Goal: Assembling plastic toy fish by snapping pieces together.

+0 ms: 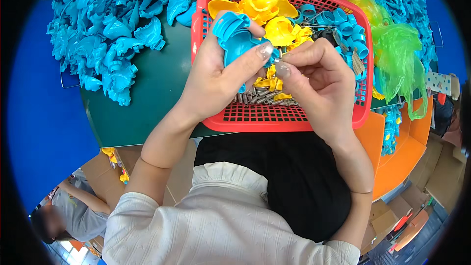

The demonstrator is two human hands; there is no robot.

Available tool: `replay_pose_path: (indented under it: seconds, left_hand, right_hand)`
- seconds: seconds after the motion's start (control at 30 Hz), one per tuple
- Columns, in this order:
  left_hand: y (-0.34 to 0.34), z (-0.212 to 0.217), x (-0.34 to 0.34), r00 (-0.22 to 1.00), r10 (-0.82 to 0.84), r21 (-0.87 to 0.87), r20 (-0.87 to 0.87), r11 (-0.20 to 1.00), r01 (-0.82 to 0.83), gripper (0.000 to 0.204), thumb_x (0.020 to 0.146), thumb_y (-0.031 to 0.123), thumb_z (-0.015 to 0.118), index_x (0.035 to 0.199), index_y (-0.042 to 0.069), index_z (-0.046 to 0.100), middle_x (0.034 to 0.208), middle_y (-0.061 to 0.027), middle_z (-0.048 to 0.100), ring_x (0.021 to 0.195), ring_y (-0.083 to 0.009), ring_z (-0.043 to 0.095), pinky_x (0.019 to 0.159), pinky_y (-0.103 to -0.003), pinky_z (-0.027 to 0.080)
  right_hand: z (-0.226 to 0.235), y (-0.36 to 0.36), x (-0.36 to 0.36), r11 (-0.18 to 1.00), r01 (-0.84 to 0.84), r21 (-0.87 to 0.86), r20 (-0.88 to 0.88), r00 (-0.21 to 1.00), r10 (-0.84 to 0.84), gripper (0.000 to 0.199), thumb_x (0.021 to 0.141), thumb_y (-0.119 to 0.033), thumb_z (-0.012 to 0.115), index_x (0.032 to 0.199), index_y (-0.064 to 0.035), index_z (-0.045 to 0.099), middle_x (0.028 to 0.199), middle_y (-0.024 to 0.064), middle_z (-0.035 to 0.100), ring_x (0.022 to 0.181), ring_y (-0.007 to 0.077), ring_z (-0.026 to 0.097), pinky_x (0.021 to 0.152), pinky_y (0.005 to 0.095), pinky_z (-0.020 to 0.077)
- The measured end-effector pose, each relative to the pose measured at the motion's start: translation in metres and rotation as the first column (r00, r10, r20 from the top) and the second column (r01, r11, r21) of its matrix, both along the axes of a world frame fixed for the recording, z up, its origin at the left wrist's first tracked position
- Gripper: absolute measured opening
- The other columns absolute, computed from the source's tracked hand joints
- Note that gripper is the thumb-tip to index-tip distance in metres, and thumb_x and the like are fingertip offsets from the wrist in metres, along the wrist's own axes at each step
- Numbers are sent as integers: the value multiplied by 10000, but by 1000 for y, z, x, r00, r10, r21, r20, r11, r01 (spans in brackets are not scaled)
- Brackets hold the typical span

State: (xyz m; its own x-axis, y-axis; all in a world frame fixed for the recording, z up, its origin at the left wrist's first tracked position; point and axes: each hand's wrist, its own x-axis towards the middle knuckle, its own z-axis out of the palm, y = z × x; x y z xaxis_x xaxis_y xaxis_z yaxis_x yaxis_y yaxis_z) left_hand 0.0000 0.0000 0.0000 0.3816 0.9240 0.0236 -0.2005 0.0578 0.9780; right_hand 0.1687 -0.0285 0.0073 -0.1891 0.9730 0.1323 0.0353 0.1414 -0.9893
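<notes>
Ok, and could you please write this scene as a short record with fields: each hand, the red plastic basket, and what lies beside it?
Left hand: holds a hollow blue plastic part
Right hand: fingertips close together at the part's right end; any small piece between them is unclear
Container: red rectangular plastic basket with yellow plastic pieces, short blue plastic rings, thin silver-coloured tubes
Left of basket: heap of glossy blue plastic pieces
At basket's right: thin translucent green plastic bag

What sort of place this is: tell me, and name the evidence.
Probably a small plastics factory or workshop: a large heap of blue moulded pieces on a green table, a red basket holding yellow parts and metal tubes, and cardboard boxes nearby.
</notes>
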Motion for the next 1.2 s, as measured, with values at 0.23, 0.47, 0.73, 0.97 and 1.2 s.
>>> replay_pose_path:
  seconds: [0.23,0.47,0.73,0.97,1.2]
  left_hand:
    - [3,-1,-2,997,77,18,25,997,-77,187,857,91,599,997,39,487,674,-15,542,555,-59,515,483,-196,394]
    - [3,0,-3,988,106,26,109,994,-109,202,847,80,607,1004,38,487,674,-24,548,562,-70,526,481,-199,399]
    - [6,1,-2,964,221,-147,146,969,-200,181,863,106,581,1006,49,485,685,-37,556,571,-72,532,494,-193,409]
    - [8,-2,0,938,268,-108,219,962,-249,220,884,150,555,1057,56,457,741,-51,578,607,-78,537,501,-194,413]
    - [7,-2,2,981,115,8,156,993,-117,510,881,222,511,1305,23,309,1118,-172,543,925,-202,588,741,-276,491]
  right_hand:
    - [3,2,-12,924,-37,-380,-380,917,-120,89,828,-32,607,854,-18,522,758,51,593,629,60,536,558,178,440]
    - [13,16,-4,975,-79,-207,-172,984,43,119,816,-6,623,902,37,553,829,54,600,719,75,582,655,202,484]
    - [-6,19,6,991,-110,72,413,908,71,151,764,-39,653,891,2,580,855,73,594,781,176,595,657,264,471]
    - [-21,9,-1,908,-349,233,855,519,-20,163,685,-64,671,761,-34,530,833,91,488,809,265,514,696,371,400]
    - [-18,8,5,917,-340,210,807,590,34,178,695,-33,655,795,-37,508,851,82,497,785,249,509,693,345,395]
